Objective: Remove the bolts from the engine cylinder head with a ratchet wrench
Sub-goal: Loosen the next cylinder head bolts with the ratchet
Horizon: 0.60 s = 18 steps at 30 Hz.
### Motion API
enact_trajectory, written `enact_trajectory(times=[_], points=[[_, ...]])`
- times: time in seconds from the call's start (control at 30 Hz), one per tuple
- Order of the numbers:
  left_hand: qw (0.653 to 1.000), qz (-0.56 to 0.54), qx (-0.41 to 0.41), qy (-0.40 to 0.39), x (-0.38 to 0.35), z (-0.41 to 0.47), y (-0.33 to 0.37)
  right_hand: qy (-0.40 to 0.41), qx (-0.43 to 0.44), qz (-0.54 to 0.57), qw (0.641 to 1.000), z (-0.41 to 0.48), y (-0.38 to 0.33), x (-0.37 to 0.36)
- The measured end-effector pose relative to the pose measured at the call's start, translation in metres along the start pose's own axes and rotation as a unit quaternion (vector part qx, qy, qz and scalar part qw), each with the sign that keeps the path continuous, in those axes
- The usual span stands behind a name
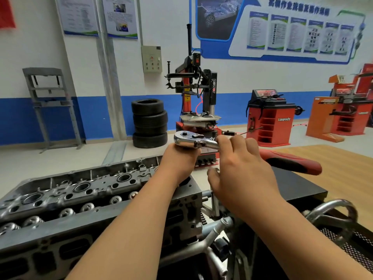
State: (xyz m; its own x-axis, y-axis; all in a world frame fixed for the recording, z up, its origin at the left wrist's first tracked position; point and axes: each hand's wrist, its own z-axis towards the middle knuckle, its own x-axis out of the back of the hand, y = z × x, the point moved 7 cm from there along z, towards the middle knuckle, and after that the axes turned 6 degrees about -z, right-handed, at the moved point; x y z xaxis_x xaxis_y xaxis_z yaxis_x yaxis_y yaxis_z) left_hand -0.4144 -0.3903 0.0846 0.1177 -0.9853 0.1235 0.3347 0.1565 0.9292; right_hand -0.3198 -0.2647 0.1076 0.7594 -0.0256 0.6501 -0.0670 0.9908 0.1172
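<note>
The grey engine cylinder head (84, 190) lies on a stand at lower left, with round ports and valve springs along its top. A chrome ratchet wrench (191, 140) is held level above the head's right end. My left hand (178, 158) is wrapped around whatever hangs under the ratchet's round head; that part and any bolt below it are hidden. My right hand (242, 168) grips the shaft just behind the ratchet head. The red and black handle (290, 161) sticks out to the right beyond my fingers.
A metal handwheel (333, 215) and stand tubing (214, 235) sit at lower right, over black mesh. A wooden table (343, 170) lies to the right. Stacked tyres (149, 122), a tyre changer (197, 93) and red wheel balancers (270, 120) stand on the floor behind.
</note>
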Motion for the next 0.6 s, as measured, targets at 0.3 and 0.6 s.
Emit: enact_trajectory(times=[0.3,0.6], points=[[0.995,-0.070,0.018,-0.072,-0.001,0.001,-0.004,-0.002,0.024,0.262,0.965,0.080,0.009,-0.064],[0.998,-0.031,0.038,-0.048,0.000,0.010,-0.013,-0.129,0.091,0.374,0.914,0.139,-0.053,-0.104]])
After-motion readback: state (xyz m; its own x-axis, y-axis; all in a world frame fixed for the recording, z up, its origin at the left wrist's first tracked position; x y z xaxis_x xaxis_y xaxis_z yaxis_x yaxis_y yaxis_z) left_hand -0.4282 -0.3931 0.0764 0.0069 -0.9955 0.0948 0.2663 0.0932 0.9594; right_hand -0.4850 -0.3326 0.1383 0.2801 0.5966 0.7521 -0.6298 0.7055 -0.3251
